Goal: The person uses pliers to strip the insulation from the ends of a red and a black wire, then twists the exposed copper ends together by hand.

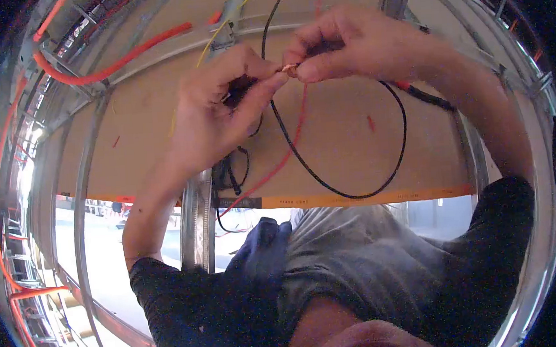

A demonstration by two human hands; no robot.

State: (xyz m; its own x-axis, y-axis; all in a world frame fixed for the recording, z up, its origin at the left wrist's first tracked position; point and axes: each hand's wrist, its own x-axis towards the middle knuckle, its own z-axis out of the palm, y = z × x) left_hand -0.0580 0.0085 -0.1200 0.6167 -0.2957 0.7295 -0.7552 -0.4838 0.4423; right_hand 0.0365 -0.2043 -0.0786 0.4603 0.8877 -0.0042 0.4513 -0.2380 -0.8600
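Near the top centre, a small copper-coloured piece (291, 69) lies between the fingertips of both hands. My left hand (223, 104) comes from the left and pinches its left side with thumb and finger. From the right, my right hand (334, 49) pinches the other side. A thin black cable (404, 127) hangs in a wide loop below and behind the fingers. A pink-red wire (298, 134) runs down behind the fingertips. Something dark is partly hidden in my left palm, too unclear to name.
A brown board (346, 144) with an orange printed edge is behind the hands. Metal studs (197, 223) stand around it. Orange tubing (118, 61) curves at upper left beside a yellow wire (212, 41). Bundled black cables (232, 173) hang below my left hand.
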